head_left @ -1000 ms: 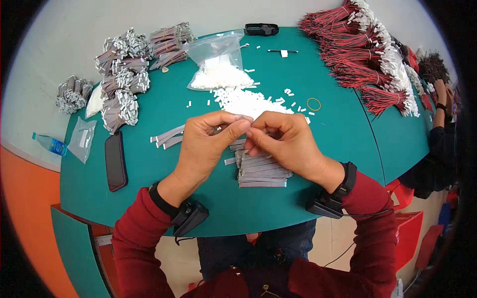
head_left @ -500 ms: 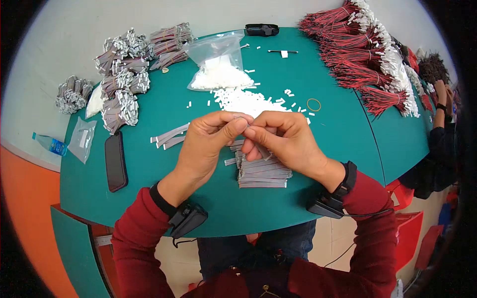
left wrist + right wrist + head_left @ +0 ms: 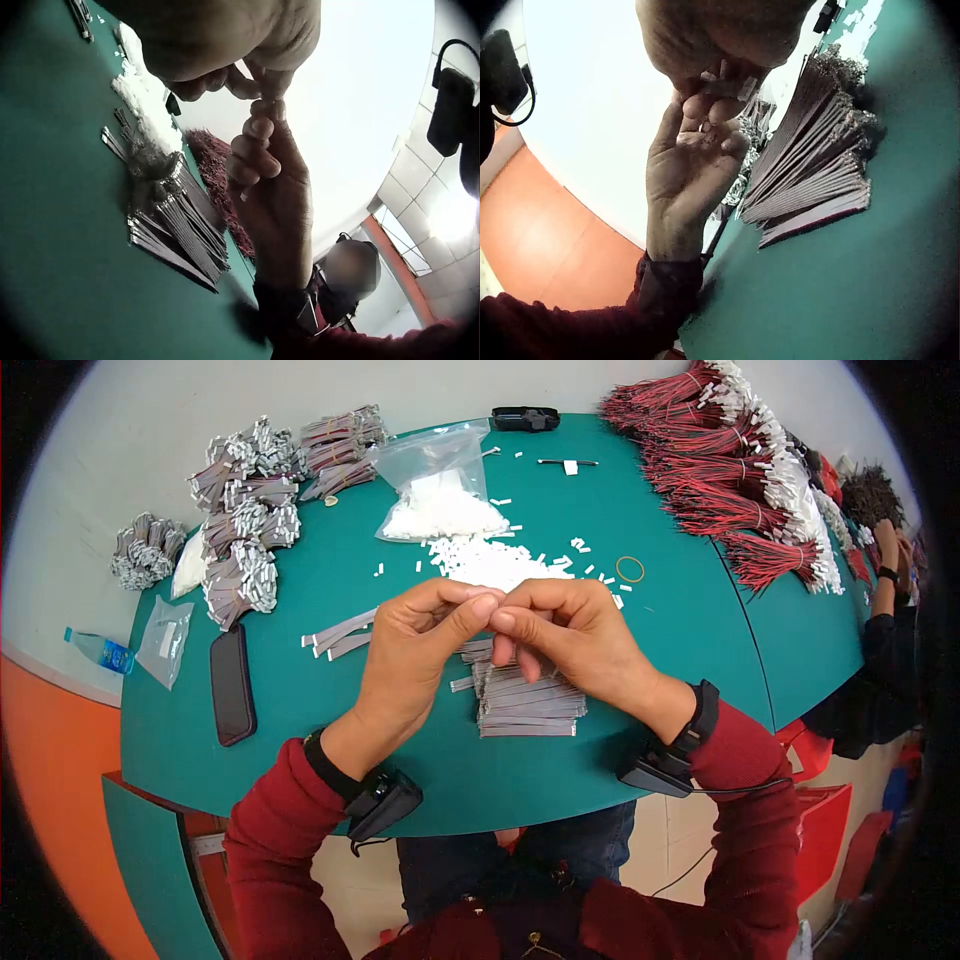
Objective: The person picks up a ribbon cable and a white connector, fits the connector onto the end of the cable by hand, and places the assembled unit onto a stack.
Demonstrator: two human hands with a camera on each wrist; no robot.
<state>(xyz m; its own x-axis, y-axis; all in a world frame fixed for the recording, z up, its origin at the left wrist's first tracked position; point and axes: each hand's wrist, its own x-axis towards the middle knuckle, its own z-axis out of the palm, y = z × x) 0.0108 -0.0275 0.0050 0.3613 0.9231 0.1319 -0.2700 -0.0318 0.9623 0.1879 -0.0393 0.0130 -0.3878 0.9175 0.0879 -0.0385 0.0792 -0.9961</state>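
My left hand (image 3: 405,650) and right hand (image 3: 580,635) meet fingertip to fingertip above the table, thumbs and index fingers pinched together. Between them they hold a short grey ribbon cable, almost wholly covered by the fingers. In the left wrist view, a small pale tip (image 3: 244,196) pokes out below the right hand's curled fingers. Small white connector pieces (image 3: 746,88) show among the right fingers in the right wrist view. Beneath the hands lies a stack of grey ribbon cables (image 3: 530,710). Beyond the fingers spreads a heap of white connector housings (image 3: 495,563).
Loose ribbon cables (image 3: 340,632) lie left of the stack. A clear bag (image 3: 440,510) of housings stands behind the heap. Tied cable bundles (image 3: 240,580) and a phone (image 3: 233,685) are on the left, red-black wire bundles (image 3: 715,510) at the right. Another person's arm (image 3: 887,565) shows far right.
The grey cable strip that showed beneath the right fingers half a second ago is hidden now. Both hands stay in nearly the same place, with small shifts of the fingers.
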